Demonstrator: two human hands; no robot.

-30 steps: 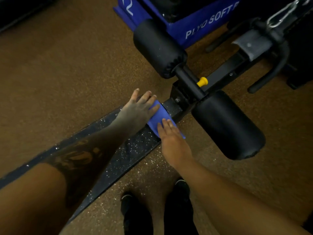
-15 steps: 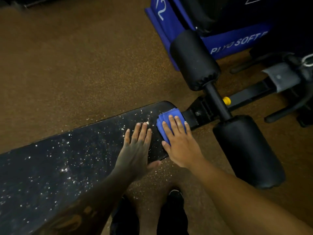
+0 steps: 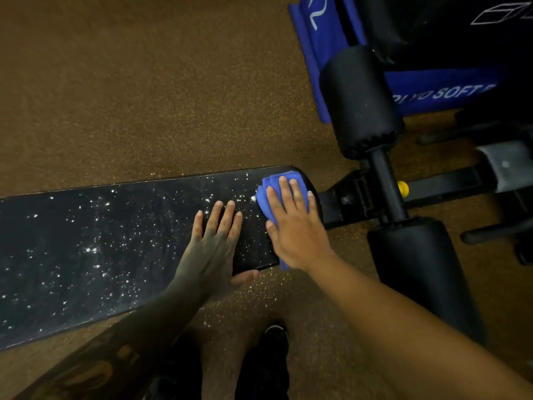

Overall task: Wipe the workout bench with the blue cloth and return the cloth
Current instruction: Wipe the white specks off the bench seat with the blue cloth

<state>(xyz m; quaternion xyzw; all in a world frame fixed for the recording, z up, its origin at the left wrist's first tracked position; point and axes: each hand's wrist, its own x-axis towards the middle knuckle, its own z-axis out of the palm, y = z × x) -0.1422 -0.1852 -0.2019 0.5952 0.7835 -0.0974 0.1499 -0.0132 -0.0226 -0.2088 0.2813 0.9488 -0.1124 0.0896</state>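
Little has shifted in half a second. My right hand (image 3: 297, 232) presses the folded blue cloth (image 3: 274, 192) flat at the desk (image 3: 86, 249) end by the rollers; left hand (image 3: 212, 246), open and empty, braces beside it. White specks remain leftward.

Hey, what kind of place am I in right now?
Most likely a gym: a padded workout bench with black foam leg rollers, a blue box printed "SOFT", and speckled rubber-like flooring.

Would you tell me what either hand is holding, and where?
The right hand presses flat on the folded blue cloth; the left hand holds nothing.
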